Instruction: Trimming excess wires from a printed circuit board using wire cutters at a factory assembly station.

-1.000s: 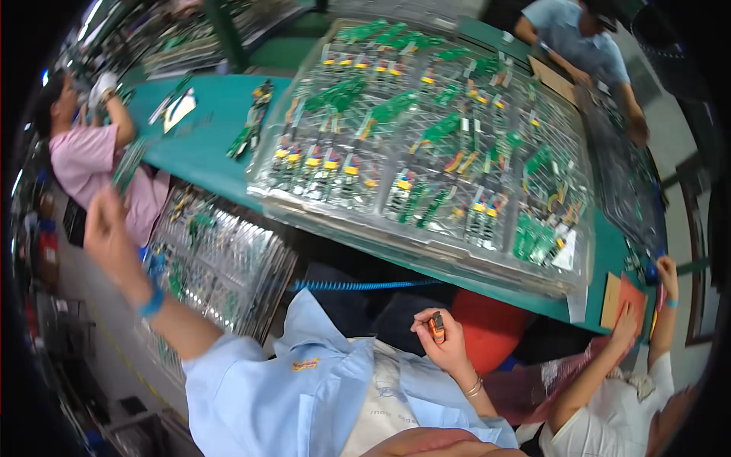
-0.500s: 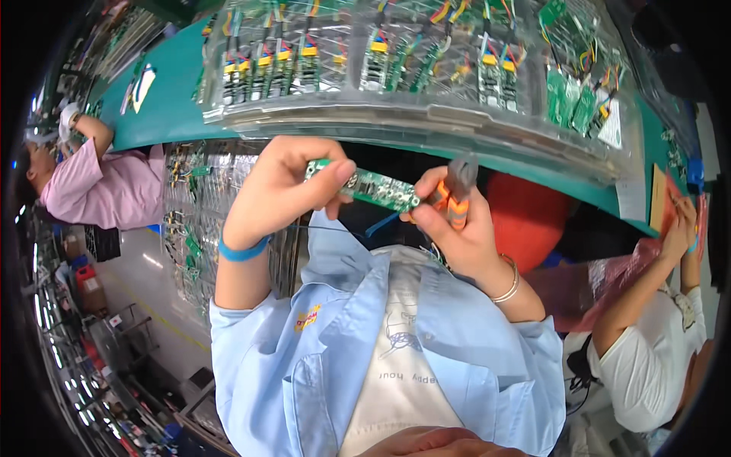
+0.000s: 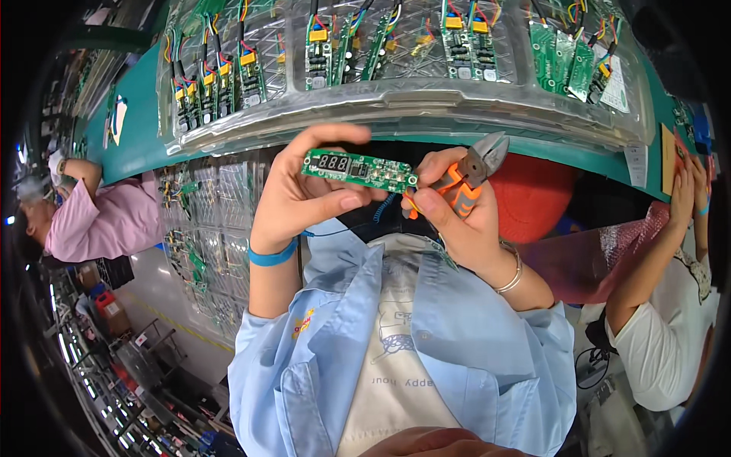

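I see the green board (image 3: 358, 172) in the middle of the frame, its long side going left to right, right end lower. My left hand (image 3: 285, 207) holds its left part; my right hand (image 3: 474, 234) grips pliers (image 3: 475, 167) by its other end.

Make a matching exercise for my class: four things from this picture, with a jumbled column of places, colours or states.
Things
1. held circuit board
2. pliers
3. wearer's wristband
4. clear tray at the top

Descriptions
A. on the green table
B. in the right hand
C. blue, around the wrist of the left hand
D. digit display facing the camera

Pairs: 1-D, 2-B, 3-C, 4-A
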Demonstrator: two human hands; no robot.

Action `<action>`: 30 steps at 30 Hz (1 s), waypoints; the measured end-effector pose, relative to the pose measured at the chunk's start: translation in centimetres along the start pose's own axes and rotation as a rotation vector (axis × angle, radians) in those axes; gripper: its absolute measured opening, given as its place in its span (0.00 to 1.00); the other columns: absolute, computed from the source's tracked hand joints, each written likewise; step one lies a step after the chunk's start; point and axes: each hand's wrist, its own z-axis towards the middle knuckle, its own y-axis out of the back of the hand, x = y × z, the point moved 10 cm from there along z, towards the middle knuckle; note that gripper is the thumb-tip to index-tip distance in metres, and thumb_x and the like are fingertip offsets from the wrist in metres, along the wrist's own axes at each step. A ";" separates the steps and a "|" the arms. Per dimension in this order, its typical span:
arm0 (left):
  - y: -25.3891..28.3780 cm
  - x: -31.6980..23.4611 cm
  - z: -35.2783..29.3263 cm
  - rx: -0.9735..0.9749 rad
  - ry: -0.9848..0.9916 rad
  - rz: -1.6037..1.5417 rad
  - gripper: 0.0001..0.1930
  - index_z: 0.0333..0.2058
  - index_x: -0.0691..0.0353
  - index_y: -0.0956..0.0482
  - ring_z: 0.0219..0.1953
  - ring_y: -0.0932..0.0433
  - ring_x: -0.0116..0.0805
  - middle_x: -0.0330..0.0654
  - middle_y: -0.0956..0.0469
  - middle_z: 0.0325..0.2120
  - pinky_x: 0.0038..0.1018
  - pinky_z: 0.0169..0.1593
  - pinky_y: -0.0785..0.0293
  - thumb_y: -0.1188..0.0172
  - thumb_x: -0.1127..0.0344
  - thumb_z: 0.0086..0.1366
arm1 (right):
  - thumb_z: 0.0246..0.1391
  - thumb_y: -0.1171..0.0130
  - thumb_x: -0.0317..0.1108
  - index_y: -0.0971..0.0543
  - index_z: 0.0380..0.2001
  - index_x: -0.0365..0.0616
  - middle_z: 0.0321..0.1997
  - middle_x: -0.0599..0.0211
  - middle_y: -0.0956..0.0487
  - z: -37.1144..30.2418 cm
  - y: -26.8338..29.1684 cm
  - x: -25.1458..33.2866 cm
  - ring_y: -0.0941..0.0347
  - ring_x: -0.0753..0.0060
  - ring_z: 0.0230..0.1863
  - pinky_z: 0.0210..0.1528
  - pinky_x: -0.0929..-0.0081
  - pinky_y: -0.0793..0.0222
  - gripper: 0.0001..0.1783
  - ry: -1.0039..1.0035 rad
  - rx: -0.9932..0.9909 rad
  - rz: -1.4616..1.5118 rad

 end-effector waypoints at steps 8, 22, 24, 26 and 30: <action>-1.0 0.8 0.4 -0.088 -0.183 -0.206 0.25 0.46 0.72 0.38 0.36 0.26 0.36 0.52 0.27 0.34 0.25 0.40 0.28 0.47 0.83 0.46 | 0.45 0.49 0.20 0.36 0.35 0.36 0.34 0.65 0.32 0.0 0.2 -0.1 0.33 0.77 0.30 0.35 0.84 0.35 0.12 -0.008 -0.052 0.019; -2.7 0.5 0.9 0.017 -0.234 -0.102 0.24 0.50 0.70 0.41 0.39 0.28 0.36 0.55 0.29 0.39 0.25 0.46 0.32 0.52 0.82 0.51 | 0.44 0.49 0.19 0.36 0.35 0.38 0.33 0.67 0.32 0.1 1.0 0.7 0.37 0.81 0.27 0.31 0.87 0.40 0.13 0.138 -0.048 -0.192; -2.8 0.4 0.9 0.019 -0.244 -0.079 0.24 0.50 0.70 0.41 0.40 0.28 0.36 0.55 0.29 0.39 0.25 0.46 0.33 0.52 0.82 0.51 | 0.45 0.49 0.19 0.36 0.35 0.38 0.33 0.68 0.32 0.1 0.9 0.8 0.37 0.81 0.27 0.31 0.87 0.40 0.13 0.160 -0.036 -0.222; -3.0 0.2 0.9 0.016 -0.255 -0.053 0.25 0.50 0.70 0.42 0.40 0.28 0.36 0.54 0.29 0.39 0.25 0.46 0.33 0.52 0.82 0.51 | 0.45 0.49 0.20 0.36 0.35 0.38 0.33 0.68 0.32 0.0 1.0 0.6 0.37 0.81 0.27 0.31 0.87 0.40 0.12 0.146 -0.049 -0.199; -3.2 -0.3 0.8 0.005 -0.292 0.028 0.25 0.51 0.71 0.42 0.41 0.29 0.36 0.54 0.29 0.39 0.25 0.47 0.33 0.53 0.83 0.51 | 0.45 0.49 0.20 0.36 0.35 0.38 0.33 0.68 0.32 0.0 1.2 0.0 0.37 0.81 0.27 0.31 0.87 0.40 0.12 0.101 -0.084 -0.130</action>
